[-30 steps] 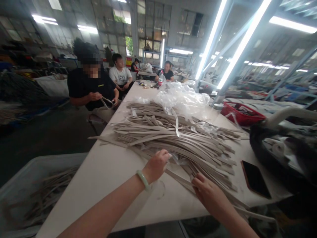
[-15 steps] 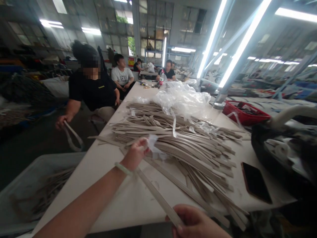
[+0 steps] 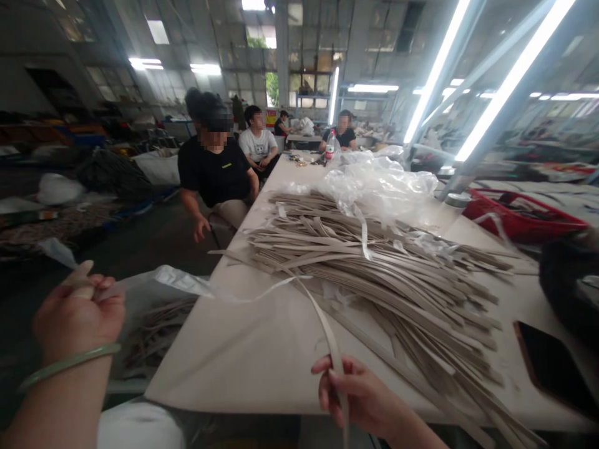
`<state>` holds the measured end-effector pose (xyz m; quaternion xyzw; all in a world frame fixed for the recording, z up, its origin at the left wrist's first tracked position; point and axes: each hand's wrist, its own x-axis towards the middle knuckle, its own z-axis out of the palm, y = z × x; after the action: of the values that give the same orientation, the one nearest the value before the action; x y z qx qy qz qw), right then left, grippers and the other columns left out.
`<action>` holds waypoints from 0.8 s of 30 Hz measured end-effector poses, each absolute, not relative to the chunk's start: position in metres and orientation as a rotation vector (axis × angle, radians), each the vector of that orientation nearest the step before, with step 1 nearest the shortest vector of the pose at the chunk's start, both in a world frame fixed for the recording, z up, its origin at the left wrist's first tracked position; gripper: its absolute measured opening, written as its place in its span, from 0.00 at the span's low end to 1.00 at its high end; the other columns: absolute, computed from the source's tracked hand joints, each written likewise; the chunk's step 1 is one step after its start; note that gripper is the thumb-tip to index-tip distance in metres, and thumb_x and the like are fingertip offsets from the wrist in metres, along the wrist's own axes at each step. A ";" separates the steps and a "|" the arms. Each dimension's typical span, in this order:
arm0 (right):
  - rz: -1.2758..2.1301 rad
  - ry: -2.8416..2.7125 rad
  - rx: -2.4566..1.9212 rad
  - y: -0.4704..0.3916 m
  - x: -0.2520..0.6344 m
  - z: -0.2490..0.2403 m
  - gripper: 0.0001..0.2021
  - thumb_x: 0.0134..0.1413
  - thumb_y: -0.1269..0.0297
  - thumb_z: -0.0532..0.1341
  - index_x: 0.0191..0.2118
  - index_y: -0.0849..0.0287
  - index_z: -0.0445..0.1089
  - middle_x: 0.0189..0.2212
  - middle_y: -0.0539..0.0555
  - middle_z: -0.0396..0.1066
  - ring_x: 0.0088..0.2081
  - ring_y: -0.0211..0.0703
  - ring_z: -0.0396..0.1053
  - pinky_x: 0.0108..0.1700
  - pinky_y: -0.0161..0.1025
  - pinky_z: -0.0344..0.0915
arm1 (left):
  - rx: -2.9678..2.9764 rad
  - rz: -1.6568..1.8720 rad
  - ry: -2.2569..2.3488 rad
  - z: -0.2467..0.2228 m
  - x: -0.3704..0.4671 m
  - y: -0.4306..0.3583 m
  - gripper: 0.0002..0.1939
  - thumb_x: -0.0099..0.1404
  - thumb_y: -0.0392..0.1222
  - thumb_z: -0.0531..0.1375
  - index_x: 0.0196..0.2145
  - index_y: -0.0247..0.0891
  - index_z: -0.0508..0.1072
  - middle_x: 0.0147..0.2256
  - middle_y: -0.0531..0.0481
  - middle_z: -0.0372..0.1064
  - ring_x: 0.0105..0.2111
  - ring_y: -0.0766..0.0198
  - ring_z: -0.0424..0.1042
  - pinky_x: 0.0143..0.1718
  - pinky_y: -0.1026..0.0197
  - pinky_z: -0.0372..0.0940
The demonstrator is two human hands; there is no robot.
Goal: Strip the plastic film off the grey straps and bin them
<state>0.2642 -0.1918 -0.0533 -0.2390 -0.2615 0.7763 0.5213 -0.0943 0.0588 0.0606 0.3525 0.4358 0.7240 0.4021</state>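
My left hand (image 3: 82,318), with a pale green bangle on the wrist, is raised at the left beyond the table edge. Its fingers are closed on a translucent film strip (image 3: 180,280), which trails rightward over the table. The film's far part narrows beside the upper end of a beige flat strip (image 3: 322,318); whether they still join there I cannot tell. My right hand (image 3: 355,393) pinches that strip between thumb and fingers at the table's front edge, and it bends upward. Just beyond lies a large pile of similar beige strips (image 3: 374,268).
Crumpled clear plastic (image 3: 379,181) lies behind the pile. A phone (image 3: 552,365) and a red basket (image 3: 528,218) are at the right. Below the table's left edge, a bin (image 3: 161,330) contains strips. A seated co-worker (image 3: 215,162) is at the left.
My left hand has swung from above the pile far to the left, drawing the film out long. My right hand still pinches the strip, now bent. The co-worker's hand no longer shows a strip.
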 end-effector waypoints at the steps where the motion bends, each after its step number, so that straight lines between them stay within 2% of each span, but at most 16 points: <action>1: 1.900 -0.655 -0.593 -0.186 0.254 -0.056 0.13 0.59 0.60 0.60 0.45 0.62 0.72 0.25 0.57 0.74 0.16 0.32 0.64 0.18 0.29 0.54 | 0.926 1.860 1.124 0.056 -0.091 0.052 0.08 0.49 0.29 0.61 0.27 0.40 0.69 0.21 0.57 0.59 0.21 0.70 0.58 0.20 0.71 0.58; 2: 1.913 -0.654 -0.609 -0.179 0.245 -0.057 0.12 0.59 0.60 0.59 0.43 0.63 0.72 0.23 0.56 0.72 0.15 0.30 0.61 0.18 0.29 0.53 | 1.001 1.792 1.147 0.051 -0.081 0.042 0.07 0.49 0.30 0.63 0.27 0.38 0.70 0.22 0.56 0.62 0.23 0.70 0.60 0.21 0.70 0.58; 4: 1.835 -0.572 -0.632 -0.161 0.227 -0.054 0.11 0.57 0.61 0.62 0.41 0.63 0.73 0.19 0.50 0.67 0.15 0.26 0.54 0.18 0.28 0.49 | 1.286 1.396 1.227 0.040 -0.050 0.017 0.04 0.53 0.37 0.64 0.27 0.36 0.72 0.21 0.55 0.63 0.22 0.70 0.60 0.22 0.69 0.56; 5: 1.768 -0.523 -0.644 -0.151 0.219 -0.049 0.11 0.54 0.62 0.64 0.41 0.62 0.73 0.18 0.46 0.63 0.15 0.25 0.51 0.19 0.27 0.48 | 1.442 1.183 1.211 0.034 -0.033 0.004 0.06 0.55 0.40 0.64 0.27 0.35 0.72 0.22 0.54 0.66 0.23 0.69 0.62 0.25 0.68 0.58; 8: 1.606 -0.479 -0.736 -0.123 0.199 -0.035 0.19 0.45 0.64 0.70 0.45 0.60 0.72 0.19 0.42 0.57 0.17 0.25 0.45 0.19 0.27 0.43 | 1.551 0.860 1.038 0.017 0.010 -0.034 0.07 0.57 0.42 0.62 0.29 0.34 0.72 0.25 0.52 0.69 0.27 0.67 0.66 0.30 0.66 0.62; 10: 1.556 -0.530 -0.853 -0.112 0.187 -0.030 0.20 0.42 0.61 0.71 0.43 0.61 0.72 0.19 0.43 0.57 0.18 0.27 0.46 0.19 0.28 0.42 | 1.500 0.740 0.956 0.006 0.024 -0.054 0.08 0.59 0.43 0.61 0.31 0.34 0.72 0.26 0.51 0.69 0.27 0.66 0.68 0.28 0.66 0.63; 12: 1.491 -0.556 -0.973 -0.108 0.176 -0.029 0.15 0.41 0.59 0.72 0.33 0.64 0.73 0.16 0.43 0.54 0.18 0.27 0.46 0.19 0.29 0.43 | 1.432 0.688 0.936 -0.003 0.029 -0.067 0.08 0.60 0.44 0.60 0.32 0.35 0.70 0.25 0.51 0.69 0.26 0.66 0.68 0.25 0.67 0.62; 14: 1.453 -0.541 -1.045 -0.108 0.169 -0.031 0.15 0.43 0.56 0.70 0.29 0.64 0.72 0.14 0.41 0.50 0.18 0.27 0.43 0.20 0.30 0.42 | 1.363 0.706 0.962 -0.009 0.028 -0.073 0.10 0.61 0.46 0.58 0.32 0.35 0.68 0.25 0.51 0.68 0.25 0.66 0.68 0.23 0.67 0.62; 16: 1.443 -0.538 -1.088 -0.110 0.165 -0.031 0.18 0.44 0.55 0.70 0.36 0.64 0.73 0.14 0.41 0.52 0.17 0.27 0.44 0.20 0.29 0.41 | 1.323 0.749 1.004 -0.014 0.026 -0.074 0.11 0.63 0.47 0.57 0.32 0.36 0.66 0.25 0.52 0.67 0.24 0.66 0.68 0.23 0.67 0.63; 18: 1.438 -0.563 -1.114 -0.111 0.164 -0.030 0.21 0.43 0.55 0.70 0.42 0.63 0.73 0.17 0.44 0.60 0.18 0.29 0.52 0.20 0.29 0.45 | 1.319 0.751 1.007 -0.016 0.024 -0.072 0.12 0.63 0.48 0.57 0.31 0.36 0.66 0.24 0.52 0.67 0.23 0.67 0.66 0.22 0.67 0.61; 21: 1.432 -0.625 -1.142 -0.108 0.165 -0.027 0.16 0.43 0.55 0.70 0.31 0.64 0.74 0.20 0.50 0.67 0.21 0.35 0.61 0.23 0.32 0.54 | 1.358 0.622 0.942 -0.018 0.020 -0.068 0.13 0.62 0.49 0.58 0.31 0.35 0.68 0.25 0.51 0.68 0.24 0.67 0.66 0.23 0.67 0.59; 24: 1.422 -0.678 -1.206 -0.105 0.164 -0.027 0.16 0.40 0.55 0.71 0.25 0.65 0.72 0.19 0.51 0.67 0.22 0.35 0.60 0.25 0.33 0.55 | 1.494 0.636 1.013 -0.013 0.014 -0.061 0.16 0.58 0.48 0.62 0.40 0.35 0.72 0.36 0.45 0.72 0.34 0.61 0.69 0.31 0.64 0.63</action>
<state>0.1639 -0.1054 -0.0274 -0.5088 -0.2860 0.6000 0.5471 0.0142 -0.0612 -0.0131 0.6380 0.4326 0.2717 0.5761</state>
